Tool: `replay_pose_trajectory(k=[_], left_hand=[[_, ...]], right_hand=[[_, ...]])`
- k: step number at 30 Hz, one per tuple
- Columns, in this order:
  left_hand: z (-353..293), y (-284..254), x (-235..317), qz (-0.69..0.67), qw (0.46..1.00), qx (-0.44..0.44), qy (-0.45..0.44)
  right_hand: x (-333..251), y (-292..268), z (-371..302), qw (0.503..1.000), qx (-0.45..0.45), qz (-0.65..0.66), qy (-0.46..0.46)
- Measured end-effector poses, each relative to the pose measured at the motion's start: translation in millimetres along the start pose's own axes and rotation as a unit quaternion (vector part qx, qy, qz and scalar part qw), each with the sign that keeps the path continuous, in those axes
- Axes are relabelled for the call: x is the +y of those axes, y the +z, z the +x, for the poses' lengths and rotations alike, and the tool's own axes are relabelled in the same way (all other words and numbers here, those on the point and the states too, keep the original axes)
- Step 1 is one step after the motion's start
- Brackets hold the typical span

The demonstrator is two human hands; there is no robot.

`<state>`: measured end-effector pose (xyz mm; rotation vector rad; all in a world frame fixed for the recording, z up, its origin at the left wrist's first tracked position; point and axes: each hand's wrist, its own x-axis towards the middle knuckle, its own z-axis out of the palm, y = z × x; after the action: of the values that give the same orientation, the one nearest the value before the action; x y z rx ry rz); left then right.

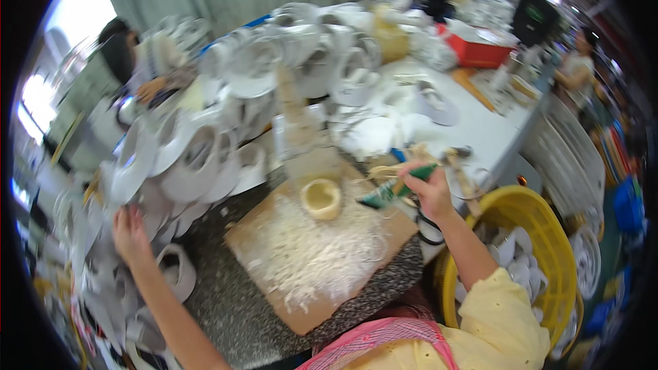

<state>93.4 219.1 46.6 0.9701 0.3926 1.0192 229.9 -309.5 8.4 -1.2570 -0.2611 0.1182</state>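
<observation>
Head view: the green-handled tool (396, 187) sits pinched in the right hand (430, 190), held just above the brown board (274, 233), right of the cream ring-shaped piece (321, 198) standing on it. White shavings (312, 253) cover the board. The left hand (130, 233) lies flat, fingers spread, on the pile of white moulded parts (199, 151) at the left. 1 yellow basket (548, 233) stands at the right.

My left arm stretches out toward ten o'clock, bare to the elbow, its left hand (129, 231) palm down with fingers spread. My right hand (430, 188) sits at two o'clock, fingers curled tight, yellow sleeve bunched above the elbow.
</observation>
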Motion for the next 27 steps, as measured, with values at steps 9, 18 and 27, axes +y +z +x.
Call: replay_pose_trajectory(k=[9,18,27], left_hand=[[-242,105,-62,0.52,0.708,-0.329,0.346],[-254,111,-76,0.545,0.728,-0.315,0.271],[-272,203,-46,0.446,0.642,-0.476,0.404]], right_hand=[[-26,-94,105,0.984,0.021,-0.166,-0.055],[59,-178,227,0.929,0.118,-0.328,0.126],[-139,-62,92,0.944,-0.187,-0.249,-0.111]])
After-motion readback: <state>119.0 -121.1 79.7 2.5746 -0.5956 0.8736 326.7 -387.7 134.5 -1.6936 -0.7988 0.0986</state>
